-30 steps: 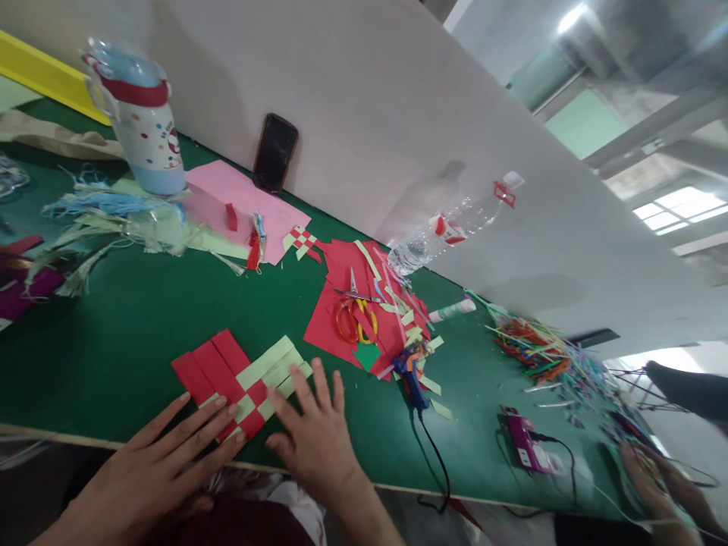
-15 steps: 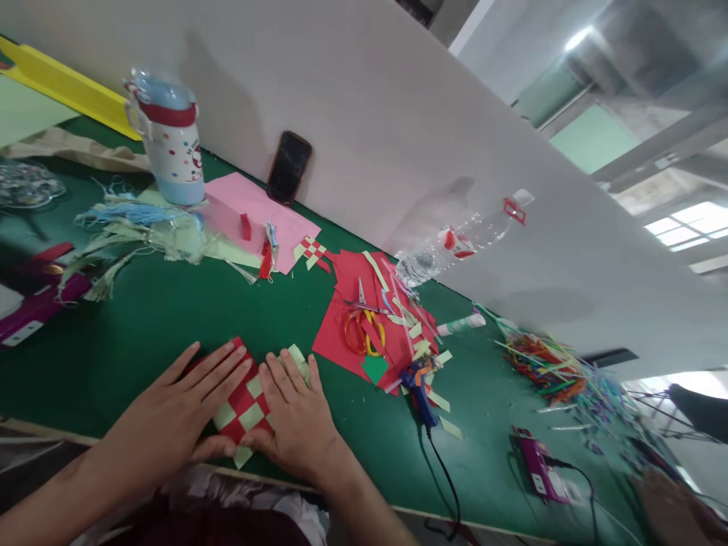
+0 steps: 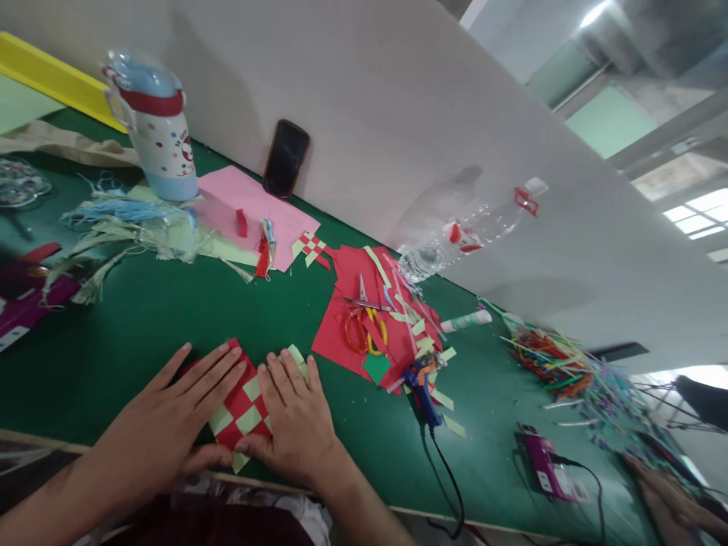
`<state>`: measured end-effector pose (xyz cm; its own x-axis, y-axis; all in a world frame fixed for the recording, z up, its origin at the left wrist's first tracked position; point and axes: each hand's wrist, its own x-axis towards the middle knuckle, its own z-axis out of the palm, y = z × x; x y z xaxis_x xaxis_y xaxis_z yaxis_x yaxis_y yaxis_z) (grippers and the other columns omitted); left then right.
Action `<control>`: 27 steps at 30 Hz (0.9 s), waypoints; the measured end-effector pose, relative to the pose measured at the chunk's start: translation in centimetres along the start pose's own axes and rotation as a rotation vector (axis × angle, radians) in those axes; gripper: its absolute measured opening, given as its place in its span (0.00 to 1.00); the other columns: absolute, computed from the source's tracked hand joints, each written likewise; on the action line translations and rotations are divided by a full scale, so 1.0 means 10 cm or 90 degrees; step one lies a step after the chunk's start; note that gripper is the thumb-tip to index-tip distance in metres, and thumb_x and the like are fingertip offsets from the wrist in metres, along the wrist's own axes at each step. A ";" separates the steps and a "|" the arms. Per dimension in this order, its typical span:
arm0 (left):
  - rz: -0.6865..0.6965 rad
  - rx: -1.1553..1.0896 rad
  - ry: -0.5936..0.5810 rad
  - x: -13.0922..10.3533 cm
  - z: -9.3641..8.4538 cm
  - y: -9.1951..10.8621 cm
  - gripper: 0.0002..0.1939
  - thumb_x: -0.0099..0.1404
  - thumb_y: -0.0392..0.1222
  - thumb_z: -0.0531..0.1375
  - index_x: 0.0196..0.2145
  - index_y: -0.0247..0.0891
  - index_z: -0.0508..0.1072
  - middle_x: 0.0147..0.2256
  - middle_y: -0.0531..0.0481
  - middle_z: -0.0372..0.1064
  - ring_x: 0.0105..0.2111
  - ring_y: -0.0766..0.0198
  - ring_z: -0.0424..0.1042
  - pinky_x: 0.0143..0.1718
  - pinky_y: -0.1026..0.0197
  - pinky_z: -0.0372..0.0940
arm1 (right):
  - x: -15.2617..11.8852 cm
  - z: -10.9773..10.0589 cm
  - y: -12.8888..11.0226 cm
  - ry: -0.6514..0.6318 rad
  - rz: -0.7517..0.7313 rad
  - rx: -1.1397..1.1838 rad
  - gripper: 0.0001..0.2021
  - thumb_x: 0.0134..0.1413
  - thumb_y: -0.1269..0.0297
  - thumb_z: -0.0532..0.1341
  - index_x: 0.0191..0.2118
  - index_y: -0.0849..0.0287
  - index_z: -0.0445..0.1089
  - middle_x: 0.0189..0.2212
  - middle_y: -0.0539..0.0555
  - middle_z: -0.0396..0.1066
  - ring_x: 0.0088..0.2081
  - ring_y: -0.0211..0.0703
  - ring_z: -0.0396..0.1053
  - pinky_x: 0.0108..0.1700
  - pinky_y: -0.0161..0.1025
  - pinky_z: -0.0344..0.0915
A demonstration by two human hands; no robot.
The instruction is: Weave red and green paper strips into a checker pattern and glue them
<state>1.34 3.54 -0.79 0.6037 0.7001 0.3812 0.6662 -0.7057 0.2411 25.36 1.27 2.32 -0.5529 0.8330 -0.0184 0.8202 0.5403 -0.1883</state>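
One purple device (image 3: 42, 307), then one flask (image 3: 162, 148), on green table (image 3: 171, 303). Left hand (image 3: 171, 413) flat upon one red-and-pale-green woven paper (image 3: 247, 419), near table's front edge. One phone (image 3: 286, 159) behind. Right hand (image 3: 299, 425) flat upon paper's other side; thumbs close, neither hand clamped. Step in hand, it seems: pressing woven strips together. Next move calls, I judge, for even pressure. Further right: one small woven piece (image 3: 312, 246), one pair of scissors (image 3: 367, 303), one glue gun (image 3: 424, 394), one plastic bottle (image 3: 466, 236), second purple device (image 3: 540, 462).

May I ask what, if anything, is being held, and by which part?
Nothing is visibly gripped: the left hand and right hand lie flat over opposite sides of the woven paper.
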 end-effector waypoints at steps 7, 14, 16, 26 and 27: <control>0.026 0.029 0.018 0.01 -0.04 -0.02 0.56 0.62 0.76 0.56 0.75 0.41 0.42 0.67 0.37 0.65 0.66 0.43 0.64 0.74 0.39 0.29 | -0.04 -0.13 0.03 -0.002 0.016 -0.011 0.44 0.69 0.37 0.51 0.74 0.70 0.48 0.74 0.65 0.47 0.76 0.58 0.39 0.74 0.64 0.43; 0.059 0.019 0.001 0.05 -0.02 -0.06 0.56 0.61 0.77 0.55 0.75 0.45 0.42 0.67 0.41 0.65 0.67 0.45 0.62 0.74 0.42 0.28 | -0.29 -0.13 -0.04 -0.011 -0.033 -0.007 0.41 0.70 0.39 0.51 0.73 0.67 0.50 0.74 0.62 0.48 0.76 0.55 0.39 0.75 0.64 0.37; 0.061 0.015 -0.010 0.04 0.00 -0.06 0.55 0.61 0.76 0.56 0.75 0.46 0.42 0.67 0.41 0.65 0.67 0.45 0.63 0.73 0.42 0.29 | -0.32 -0.08 -0.07 -0.020 -0.036 0.001 0.40 0.70 0.39 0.50 0.73 0.66 0.50 0.74 0.61 0.47 0.76 0.54 0.38 0.75 0.64 0.34; 0.054 0.007 -0.004 0.05 -0.02 -0.05 0.57 0.59 0.78 0.56 0.75 0.46 0.44 0.67 0.43 0.64 0.66 0.46 0.63 0.74 0.43 0.26 | -0.33 -0.17 0.05 -0.025 0.030 0.009 0.37 0.72 0.45 0.53 0.74 0.66 0.50 0.74 0.62 0.48 0.76 0.57 0.37 0.74 0.64 0.43; 0.056 0.009 -0.007 0.05 -0.03 -0.05 0.56 0.59 0.78 0.56 0.75 0.46 0.44 0.67 0.43 0.64 0.66 0.47 0.63 0.74 0.43 0.26 | -0.33 -0.19 0.08 -0.017 0.049 0.002 0.35 0.72 0.46 0.54 0.73 0.66 0.52 0.74 0.62 0.49 0.76 0.59 0.38 0.73 0.64 0.43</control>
<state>1.20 4.19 -0.47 0.6649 0.6370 0.3901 0.6164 -0.7629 0.1952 28.07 -0.81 4.07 -0.4920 0.8685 -0.0599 0.8600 0.4742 -0.1885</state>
